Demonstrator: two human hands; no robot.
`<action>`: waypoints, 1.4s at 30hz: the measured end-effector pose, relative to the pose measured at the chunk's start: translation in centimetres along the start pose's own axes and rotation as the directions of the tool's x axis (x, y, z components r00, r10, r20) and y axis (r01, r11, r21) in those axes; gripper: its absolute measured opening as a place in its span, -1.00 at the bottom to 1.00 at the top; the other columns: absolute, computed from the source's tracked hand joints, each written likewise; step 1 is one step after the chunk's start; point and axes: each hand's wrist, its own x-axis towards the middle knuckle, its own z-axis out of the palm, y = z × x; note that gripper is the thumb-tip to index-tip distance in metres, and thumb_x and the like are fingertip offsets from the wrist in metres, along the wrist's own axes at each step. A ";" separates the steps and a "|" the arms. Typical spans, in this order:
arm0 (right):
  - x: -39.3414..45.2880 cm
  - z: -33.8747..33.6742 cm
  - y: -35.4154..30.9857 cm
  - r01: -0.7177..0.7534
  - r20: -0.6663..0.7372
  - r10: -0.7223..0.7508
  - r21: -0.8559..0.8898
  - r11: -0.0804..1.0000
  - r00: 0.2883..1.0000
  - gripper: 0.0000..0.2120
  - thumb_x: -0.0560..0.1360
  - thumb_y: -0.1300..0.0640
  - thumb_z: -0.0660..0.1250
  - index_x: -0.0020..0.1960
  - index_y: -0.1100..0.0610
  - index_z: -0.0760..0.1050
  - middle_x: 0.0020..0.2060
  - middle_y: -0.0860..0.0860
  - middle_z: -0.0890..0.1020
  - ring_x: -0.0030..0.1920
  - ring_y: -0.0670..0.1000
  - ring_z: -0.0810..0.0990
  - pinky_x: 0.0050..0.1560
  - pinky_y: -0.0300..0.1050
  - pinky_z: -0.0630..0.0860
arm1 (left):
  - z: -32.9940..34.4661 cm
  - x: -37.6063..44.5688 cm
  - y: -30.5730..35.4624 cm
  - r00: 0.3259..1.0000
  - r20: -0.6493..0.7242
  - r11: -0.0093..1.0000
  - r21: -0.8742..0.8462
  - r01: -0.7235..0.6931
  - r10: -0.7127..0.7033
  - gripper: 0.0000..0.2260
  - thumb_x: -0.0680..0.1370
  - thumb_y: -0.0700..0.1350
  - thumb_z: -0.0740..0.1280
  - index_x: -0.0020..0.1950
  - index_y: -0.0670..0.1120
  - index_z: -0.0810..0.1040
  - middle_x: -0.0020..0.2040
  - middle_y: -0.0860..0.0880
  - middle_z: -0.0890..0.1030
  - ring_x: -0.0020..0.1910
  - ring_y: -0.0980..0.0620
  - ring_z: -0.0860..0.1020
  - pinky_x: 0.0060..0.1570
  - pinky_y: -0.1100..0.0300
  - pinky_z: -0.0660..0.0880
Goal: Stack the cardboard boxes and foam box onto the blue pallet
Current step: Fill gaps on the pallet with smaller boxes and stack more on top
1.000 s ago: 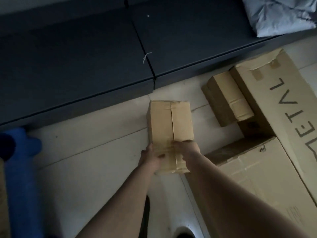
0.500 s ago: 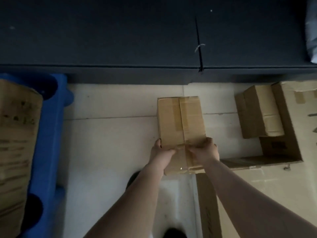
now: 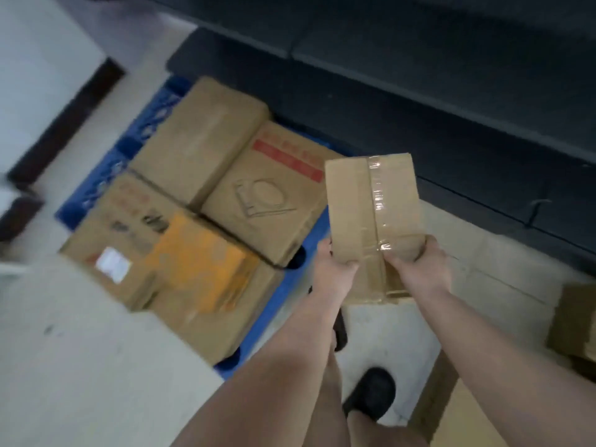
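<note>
I hold a small taped cardboard box (image 3: pixel 371 204) in the air with both hands. My left hand (image 3: pixel 332 269) grips its near left corner and my right hand (image 3: pixel 416 269) its near right corner. Left of it lies the blue pallet (image 3: pixel 290 298), low on the floor. On the pallet rest three larger cardboard boxes: a plain one at the far side (image 3: pixel 200 137), one with a red stripe (image 3: pixel 267 195) beside the held box, and a near one with an orange panel (image 3: pixel 180 262). No foam box is recognisable in view.
A dark sofa (image 3: pixel 451 91) runs along the far side, close behind the pallet. More cardboard lies on the floor at the right edge (image 3: pixel 574 324) and at the bottom right (image 3: pixel 467 414). My black shoe (image 3: pixel 371 391) stands on the pale tiled floor below the box.
I have lifted the small box off the floor and turned left with it. The pallet with its boxes has come fully into view, and the boxes at the right have slid out of frame.
</note>
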 end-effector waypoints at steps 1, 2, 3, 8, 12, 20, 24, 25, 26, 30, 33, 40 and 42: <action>-2.4 0.3 -2.3 0.040 0.038 -0.039 -0.022 0.999 0.999 -0.31 0.34 -0.05 0.47 0.35 0.18 0.30 0.23 0.20 0.48 0.18 0.22 0.51 0.10 0.02 0.47 | -2.9 -2.0 0.3 0.999 -0.035 0.999 -0.042 0.021 -0.023 -0.53 0.45 -0.25 0.34 0.33 -0.09 0.33 0.02 0.03 0.51 -0.02 0.04 0.51 -0.20 0.42 0.36; -4.7 0.8 -4.4 0.077 0.077 -0.074 -0.046 0.996 0.994 -0.33 0.34 -0.04 0.47 0.33 0.18 0.32 0.22 0.20 0.48 0.18 0.22 0.51 0.09 0.00 0.45 | -5.8 -3.8 0.3 0.996 -0.071 0.996 -0.082 0.045 -0.051 -0.53 0.45 -0.25 0.34 0.33 -0.09 0.32 0.04 0.01 0.52 -0.02 0.03 0.50 -0.13 0.32 0.39; -7.0 1.6 -6.3 0.115 0.114 -0.107 -0.068 0.991 0.988 -0.36 0.34 -0.04 0.47 0.31 0.18 0.33 0.21 0.20 0.49 0.17 0.22 0.51 0.07 -0.03 0.43 | -8.7 -5.3 0.1 0.992 -0.106 0.991 -0.124 0.058 -0.072 -0.53 0.46 -0.24 0.34 0.33 -0.09 0.32 0.09 -0.03 0.54 -0.02 0.02 0.50 -0.08 0.25 0.42; -16.4 9.6 -13.0 0.285 0.349 -0.240 -0.082 0.955 0.906 -0.38 0.34 0.01 0.49 0.27 0.24 0.36 0.21 0.21 0.53 0.22 0.20 0.49 0.23 0.07 0.43 | -21.2 -10.0 -3.9 0.939 -0.313 0.958 -0.284 0.047 -0.139 -0.53 0.48 -0.18 0.36 0.35 -0.06 0.30 0.05 0.03 0.53 -0.13 0.08 0.49 -0.21 0.30 0.44; -21.8 18.4 -15.0 0.378 0.451 -0.283 -0.134 0.916 0.846 -0.36 0.32 -0.05 0.49 0.29 0.19 0.37 0.22 0.15 0.52 0.24 0.16 0.48 0.23 0.04 0.44 | -28.9 -11.3 -9.7 0.870 -0.425 0.909 -0.412 0.060 -0.250 -0.57 0.46 -0.20 0.37 0.30 -0.07 0.34 0.00 0.01 0.54 -0.17 0.11 0.48 -0.33 0.41 0.39; -25.5 34.7 -12.8 0.341 0.604 -0.108 -0.286 0.895 0.790 -0.21 0.35 -0.13 0.45 0.44 0.13 0.20 0.33 0.10 0.42 0.33 0.14 0.40 0.30 0.06 0.39 | -38.6 -6.7 -22.4 0.817 -0.428 0.876 -0.447 0.181 -0.387 -0.55 0.47 -0.16 0.36 0.33 -0.04 0.34 -0.01 0.03 0.49 -0.06 0.00 0.50 -0.10 0.15 0.42; -23.5 40.9 -11.4 0.376 0.627 -0.073 -0.366 0.851 0.775 -0.17 0.31 -0.10 0.49 0.42 0.16 0.21 0.31 0.12 0.43 0.31 0.13 0.41 0.30 0.06 0.39 | -40.2 -1.9 -27.8 0.825 -0.355 0.844 -0.477 0.245 -0.440 -0.53 0.45 -0.18 0.36 0.32 0.00 0.33 -0.09 0.09 0.49 -0.14 0.07 0.51 -0.27 0.23 0.42; -22.7 42.3 -11.1 0.399 0.627 -0.077 -0.391 0.830 0.775 -0.15 0.30 -0.10 0.49 0.43 0.17 0.20 0.32 0.12 0.42 0.32 0.13 0.40 0.30 0.06 0.38 | -40.3 -0.7 -28.9 0.830 -0.334 0.839 -0.478 0.260 -0.447 -0.52 0.44 -0.18 0.36 0.32 0.01 0.32 -0.06 0.07 0.49 -0.12 0.07 0.51 -0.28 0.25 0.42; -21.9 43.5 -10.9 0.426 0.625 -0.083 -0.423 0.800 0.776 -0.12 0.31 -0.12 0.48 0.46 0.16 0.16 0.35 0.11 0.40 0.33 0.13 0.39 0.31 0.06 0.37 | -40.3 0.4 -30.0 0.834 -0.314 0.833 -0.483 0.272 -0.454 -0.52 0.44 -0.19 0.36 0.33 0.01 0.31 -0.01 0.04 0.50 -0.11 0.06 0.51 -0.27 0.24 0.43; -19.0 47.7 -10.0 0.554 0.615 -0.094 -0.620 0.556 0.783 -0.05 0.36 -0.22 0.40 0.52 0.10 -0.04 0.43 0.05 0.26 0.39 0.12 0.30 0.32 0.10 0.32 | -39.7 4.4 -33.8 0.843 -0.227 0.792 -0.522 0.317 -0.488 -0.50 0.44 -0.22 0.37 0.33 0.01 0.32 0.06 0.05 0.51 -0.01 -0.02 0.51 -0.09 0.10 0.49; -17.6 49.8 -9.2 0.589 0.592 -0.142 -0.690 0.420 0.794 -0.09 0.40 -0.17 0.39 0.51 0.12 -0.05 0.45 0.04 0.22 0.41 0.11 0.25 0.32 0.08 0.28 | -39.2 6.4 -35.6 0.867 -0.168 0.773 -0.552 0.311 -0.469 -0.46 0.45 -0.26 0.35 0.38 0.05 0.30 0.06 0.11 0.49 0.12 -0.09 0.53 0.03 0.03 0.50; -17.0 51.0 -7.8 0.586 0.537 -0.239 -0.700 0.409 0.809 -0.07 0.38 -0.16 0.40 0.51 0.07 -0.08 0.46 0.04 0.17 0.42 0.11 0.19 0.32 0.07 0.25 | -38.6 8.8 -36.8 0.836 -0.270 0.837 -0.429 0.338 -0.477 -0.42 0.45 -0.28 0.34 0.43 -0.02 0.28 0.18 -0.01 0.52 0.08 -0.07 0.52 -0.05 0.07 0.53; -17.1 50.4 -7.7 0.591 0.549 -0.229 -0.689 0.420 0.803 -0.09 0.40 -0.18 0.37 0.51 0.07 -0.09 0.46 0.05 0.16 0.42 0.12 0.18 0.32 0.09 0.24 | -38.6 8.5 -36.2 0.834 -0.285 0.853 -0.387 0.351 -0.473 -0.42 0.46 -0.26 0.34 0.44 0.00 0.26 0.12 0.05 0.50 0.00 0.01 0.50 -0.22 0.27 0.43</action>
